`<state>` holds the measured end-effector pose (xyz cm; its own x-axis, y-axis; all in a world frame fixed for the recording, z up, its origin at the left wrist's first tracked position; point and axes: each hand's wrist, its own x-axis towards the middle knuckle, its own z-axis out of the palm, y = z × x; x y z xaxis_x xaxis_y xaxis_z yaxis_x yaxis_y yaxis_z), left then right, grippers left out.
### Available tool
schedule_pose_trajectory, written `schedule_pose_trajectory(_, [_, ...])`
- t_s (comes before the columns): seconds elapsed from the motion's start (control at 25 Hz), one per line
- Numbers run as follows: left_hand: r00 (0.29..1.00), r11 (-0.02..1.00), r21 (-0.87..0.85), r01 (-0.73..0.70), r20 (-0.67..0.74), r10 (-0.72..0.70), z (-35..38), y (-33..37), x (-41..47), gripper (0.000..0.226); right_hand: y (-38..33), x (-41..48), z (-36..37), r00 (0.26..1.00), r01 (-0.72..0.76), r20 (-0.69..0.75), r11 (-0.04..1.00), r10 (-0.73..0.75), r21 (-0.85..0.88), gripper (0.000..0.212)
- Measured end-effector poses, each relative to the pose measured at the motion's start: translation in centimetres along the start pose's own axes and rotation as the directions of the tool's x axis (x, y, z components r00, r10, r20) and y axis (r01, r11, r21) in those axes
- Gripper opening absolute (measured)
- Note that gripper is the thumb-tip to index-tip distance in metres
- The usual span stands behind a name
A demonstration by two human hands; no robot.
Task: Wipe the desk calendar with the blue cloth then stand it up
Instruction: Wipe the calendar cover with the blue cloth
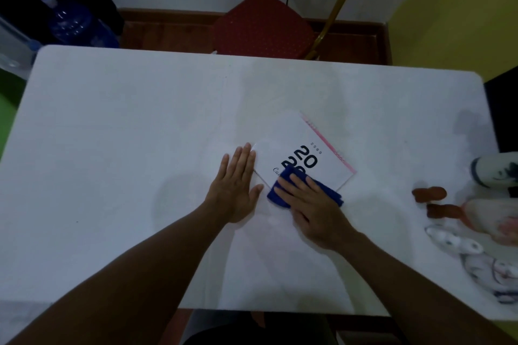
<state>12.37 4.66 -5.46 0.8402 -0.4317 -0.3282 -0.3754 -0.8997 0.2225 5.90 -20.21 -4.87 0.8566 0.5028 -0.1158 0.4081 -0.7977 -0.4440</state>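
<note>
A right hand (pixel 314 204), fingers spread flat, presses a blue cloth (pixel 283 190) onto a calendar (pixel 297 148) lying flat on the white desk (pixel 126 134). The left hand (pixel 235 187), open, rests palm-down at its corner. Readable print: "20" and "2569".

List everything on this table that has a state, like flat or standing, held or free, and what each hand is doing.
Desk calendar: lying flat, cover up, not standing.
Blue cloth: bunched, pressed onto the calendar's near corner.
Right hand: flat, palm down on the cloth.
Left hand: open, flat at the calendar's left edge.
Red chair: upright behind the table, unoccupied.
</note>
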Motion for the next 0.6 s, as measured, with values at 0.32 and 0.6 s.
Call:
schedule_pose_trajectory(0.32, [1.0, 1.0, 0.002, -0.013, -0.026, 0.013, 0.1, 0.0, 0.0, 0.081, 3.8, 9.9, -2.9, 0.971, -0.234, -0.067, 0.971, 0.23, -0.056, 0.055])
schedule_pose_trajectory(0.6, [0.999, 1.0, 0.031, -0.002, 0.048, 0.001, 0.2, -0.4, 0.4, 0.082, 0.1, 3.9, 0.2, 0.998, -0.036, -0.059, 0.999, 0.034, -0.038, 0.054])
